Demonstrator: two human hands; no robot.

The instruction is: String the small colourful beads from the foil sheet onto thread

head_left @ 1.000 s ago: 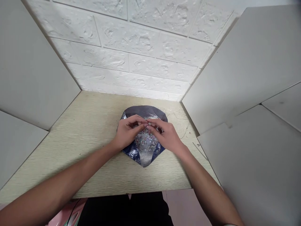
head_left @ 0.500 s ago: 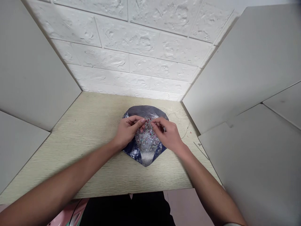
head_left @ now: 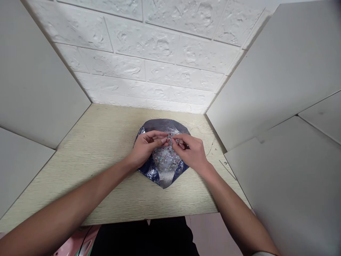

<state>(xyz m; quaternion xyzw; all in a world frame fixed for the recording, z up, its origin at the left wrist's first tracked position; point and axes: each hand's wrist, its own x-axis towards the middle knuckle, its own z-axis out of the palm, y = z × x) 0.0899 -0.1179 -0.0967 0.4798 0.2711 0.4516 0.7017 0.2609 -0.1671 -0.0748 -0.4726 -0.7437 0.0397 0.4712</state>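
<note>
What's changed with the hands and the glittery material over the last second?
The left hand and right hand have drawn slightly apart, uncovering more of the glittery clear film, and their fingertips now pinch its upper part. The dark blue foil sheet beneath and the wood-grain tabletop stayed as they were.

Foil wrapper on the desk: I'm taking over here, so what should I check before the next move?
1. Foil wrapper lying on the desk, not hanging over its edge: ok.
2. Left hand at the wrapper's glittery middle: ok.
3. Right hand at the same area, fingertips close to the left hand's: ok.
4. Whether the fingers hold a small piece: cannot tell, too small to see.
5. Thin strand on the desk, right of the wrapper, lying loose: not ok.
</note>
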